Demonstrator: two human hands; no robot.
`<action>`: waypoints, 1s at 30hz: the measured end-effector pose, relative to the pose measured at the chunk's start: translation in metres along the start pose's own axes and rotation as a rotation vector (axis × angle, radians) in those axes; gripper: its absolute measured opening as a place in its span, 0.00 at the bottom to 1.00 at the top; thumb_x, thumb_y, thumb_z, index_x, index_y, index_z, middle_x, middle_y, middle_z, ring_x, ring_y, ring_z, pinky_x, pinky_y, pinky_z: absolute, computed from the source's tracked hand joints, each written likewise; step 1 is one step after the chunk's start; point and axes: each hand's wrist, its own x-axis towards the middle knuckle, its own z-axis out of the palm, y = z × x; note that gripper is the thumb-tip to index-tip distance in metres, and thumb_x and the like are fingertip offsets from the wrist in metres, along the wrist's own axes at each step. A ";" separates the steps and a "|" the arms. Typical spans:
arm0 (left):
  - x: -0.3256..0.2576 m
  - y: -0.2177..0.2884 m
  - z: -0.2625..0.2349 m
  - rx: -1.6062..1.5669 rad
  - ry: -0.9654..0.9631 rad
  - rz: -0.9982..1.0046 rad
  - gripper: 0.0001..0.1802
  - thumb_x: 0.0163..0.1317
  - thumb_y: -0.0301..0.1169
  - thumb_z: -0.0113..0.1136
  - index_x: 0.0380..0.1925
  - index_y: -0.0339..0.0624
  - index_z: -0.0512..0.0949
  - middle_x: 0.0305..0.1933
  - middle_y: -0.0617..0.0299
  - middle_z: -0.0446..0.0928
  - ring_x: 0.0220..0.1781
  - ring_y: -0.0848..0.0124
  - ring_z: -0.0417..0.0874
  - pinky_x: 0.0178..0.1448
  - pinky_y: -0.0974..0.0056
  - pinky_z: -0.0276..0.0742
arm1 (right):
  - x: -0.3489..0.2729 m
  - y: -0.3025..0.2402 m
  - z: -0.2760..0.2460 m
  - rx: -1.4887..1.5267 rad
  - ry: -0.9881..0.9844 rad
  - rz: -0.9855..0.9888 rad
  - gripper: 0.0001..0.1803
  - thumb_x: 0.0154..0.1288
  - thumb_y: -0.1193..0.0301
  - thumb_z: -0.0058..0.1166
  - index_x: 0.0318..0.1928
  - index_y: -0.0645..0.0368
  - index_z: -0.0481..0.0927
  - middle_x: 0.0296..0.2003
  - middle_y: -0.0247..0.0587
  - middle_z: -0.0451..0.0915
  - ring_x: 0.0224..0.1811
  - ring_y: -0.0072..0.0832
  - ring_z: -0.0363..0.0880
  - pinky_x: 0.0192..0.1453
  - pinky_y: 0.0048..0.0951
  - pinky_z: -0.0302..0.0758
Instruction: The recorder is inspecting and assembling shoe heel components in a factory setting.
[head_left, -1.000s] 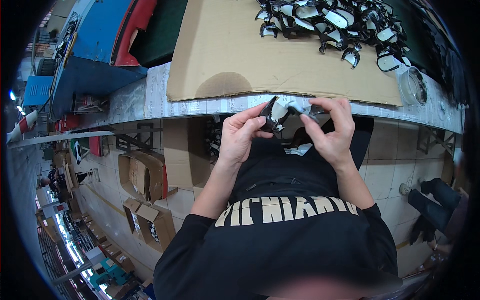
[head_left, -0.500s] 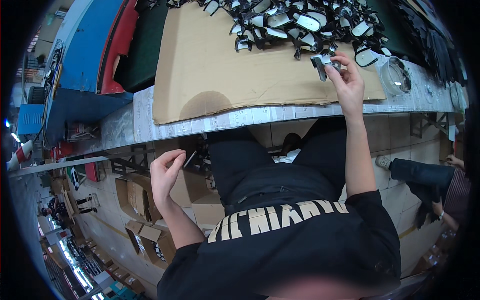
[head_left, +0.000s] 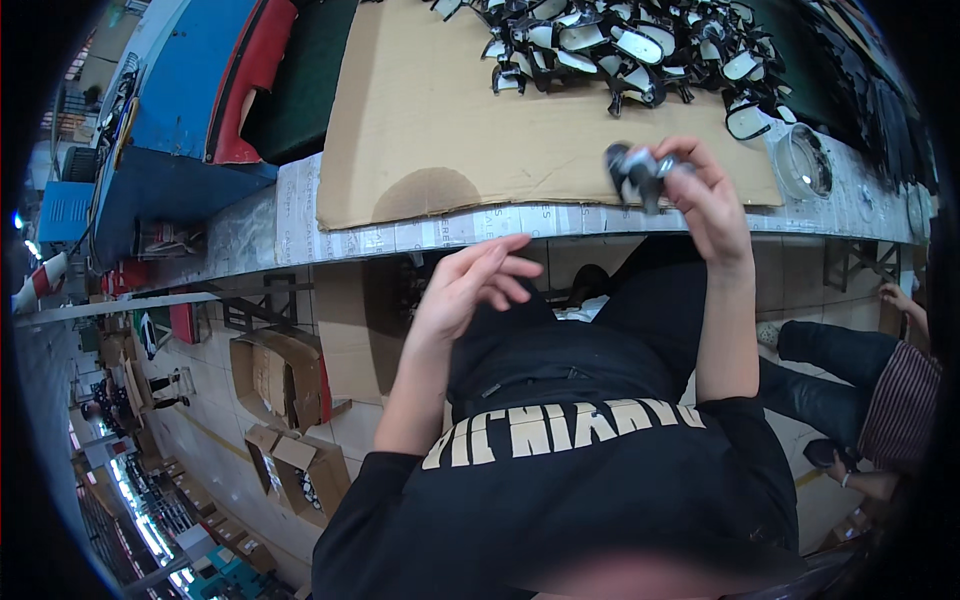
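Observation:
My right hand (head_left: 708,205) is raised over the near right part of a cardboard sheet (head_left: 450,130), its fingers closed on a small dark and silver part (head_left: 638,175). Motion blurs that part, so its exact kind is unclear. Just off the bench's front edge is my left hand (head_left: 470,285), fingers spread and nothing seen in them. Beyond both hands, a heap of small black parts with white oval faces (head_left: 637,45) covers the far side of the cardboard. One such part (head_left: 746,122) lies at the heap's near right corner.
A round clear dish (head_left: 803,163) stands right of the cardboard. Blue and red panels (head_left: 180,90) rise at the left of the bench, and long black strips (head_left: 865,90) lie far right. Open cardboard boxes (head_left: 300,470) sit on the floor at left. Another person (head_left: 850,390) is at right.
My left hand has moved right and up toward the bench edge; the thin flat piece at its fingers no longer shows. My right hand has drawn the small part nearer, away from the heap.

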 end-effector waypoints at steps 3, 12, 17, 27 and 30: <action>0.023 -0.004 0.023 -0.316 -0.109 -0.186 0.24 0.80 0.42 0.51 0.60 0.31 0.78 0.47 0.48 0.87 0.34 0.69 0.89 0.34 0.73 0.85 | -0.016 -0.009 0.041 0.069 -0.322 0.126 0.14 0.68 0.72 0.63 0.52 0.60 0.80 0.54 0.42 0.84 0.55 0.27 0.81 0.61 0.29 0.76; 0.019 -0.020 0.021 -0.609 -0.028 -0.074 0.16 0.72 0.31 0.61 0.53 0.30 0.79 0.46 0.52 0.86 0.47 0.61 0.90 0.50 0.64 0.91 | -0.032 -0.005 0.067 -0.061 0.026 0.007 0.16 0.65 0.75 0.66 0.52 0.61 0.80 0.48 0.37 0.82 0.45 0.19 0.78 0.51 0.22 0.76; 0.021 -0.024 0.026 -0.675 0.074 0.021 0.17 0.70 0.29 0.62 0.56 0.33 0.79 0.45 0.56 0.86 0.45 0.68 0.89 0.52 0.66 0.90 | -0.045 0.017 0.092 -0.487 0.276 -0.163 0.17 0.58 0.76 0.71 0.48 0.62 0.82 0.40 0.34 0.82 0.39 0.20 0.78 0.46 0.23 0.75; 0.024 -0.037 0.015 -0.658 -0.008 0.140 0.14 0.63 0.23 0.66 0.49 0.35 0.82 0.45 0.57 0.87 0.45 0.71 0.88 0.51 0.68 0.86 | -0.047 0.024 0.107 -0.666 0.219 -0.362 0.19 0.52 0.78 0.75 0.45 0.60 0.83 0.37 0.39 0.85 0.36 0.28 0.81 0.38 0.27 0.76; 0.024 -0.033 0.016 -0.649 0.047 0.160 0.12 0.64 0.21 0.66 0.48 0.36 0.84 0.43 0.59 0.87 0.41 0.74 0.87 0.46 0.71 0.86 | -0.054 0.018 0.109 -0.590 0.185 -0.307 0.19 0.52 0.79 0.74 0.45 0.61 0.83 0.37 0.38 0.85 0.35 0.27 0.80 0.38 0.26 0.76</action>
